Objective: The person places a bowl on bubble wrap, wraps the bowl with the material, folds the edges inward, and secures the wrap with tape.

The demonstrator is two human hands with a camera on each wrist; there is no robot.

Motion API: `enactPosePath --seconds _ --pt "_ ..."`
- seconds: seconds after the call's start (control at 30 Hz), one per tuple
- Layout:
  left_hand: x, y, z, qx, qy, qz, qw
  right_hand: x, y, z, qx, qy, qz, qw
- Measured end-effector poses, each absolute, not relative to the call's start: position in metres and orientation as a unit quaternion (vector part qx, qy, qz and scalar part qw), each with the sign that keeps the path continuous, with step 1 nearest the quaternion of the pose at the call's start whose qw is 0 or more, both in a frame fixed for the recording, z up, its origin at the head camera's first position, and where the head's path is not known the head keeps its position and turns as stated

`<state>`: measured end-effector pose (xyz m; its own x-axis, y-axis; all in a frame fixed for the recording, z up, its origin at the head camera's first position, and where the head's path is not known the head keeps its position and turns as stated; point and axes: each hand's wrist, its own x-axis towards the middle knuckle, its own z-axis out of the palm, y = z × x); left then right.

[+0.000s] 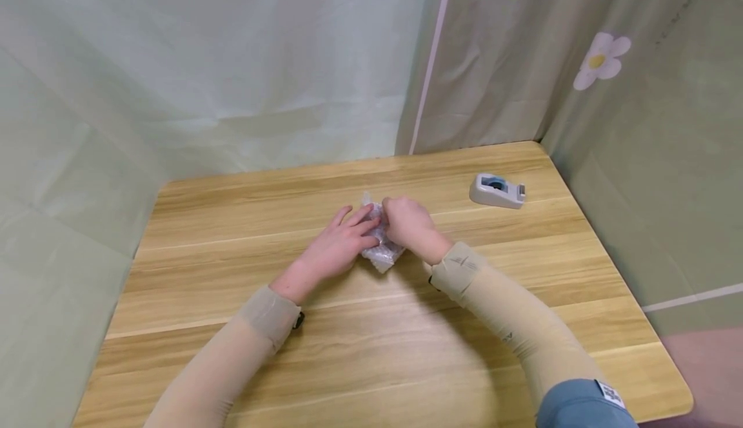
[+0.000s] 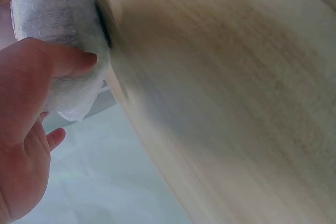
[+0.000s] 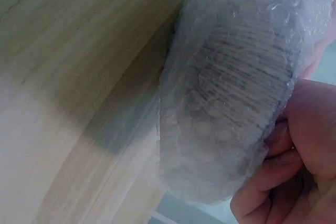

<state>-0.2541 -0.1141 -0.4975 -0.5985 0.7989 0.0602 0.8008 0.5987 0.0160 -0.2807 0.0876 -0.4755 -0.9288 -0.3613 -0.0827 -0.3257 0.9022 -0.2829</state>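
Note:
A small bundle in clear bubble wrap stands on the wooden table between both hands. Through the plastic in the right wrist view, the wrapped item shows fine parallel lines; its kind is unclear. My left hand holds the bundle from the left, fingers spread over it, and its thumb lies across the wrap in the left wrist view. On the other side, my right hand has its fingers curled and pinches the wrap at the bundle's right edge. Part of that grip is hidden behind the bundle.
A grey-white tape dispenser with a roll in it stands at the table's back right. The wooden table meets pale green curtains at the back and on both sides.

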Motion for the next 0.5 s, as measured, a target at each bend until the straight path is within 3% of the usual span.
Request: enactPosePath --seconds 0.5 --pt "-0.252 -0.117 -0.498 -0.437 -0.899 -0.037 0.019 -0.285 0.119 -0.472 -0.192 0.925 -0.319 0.078"
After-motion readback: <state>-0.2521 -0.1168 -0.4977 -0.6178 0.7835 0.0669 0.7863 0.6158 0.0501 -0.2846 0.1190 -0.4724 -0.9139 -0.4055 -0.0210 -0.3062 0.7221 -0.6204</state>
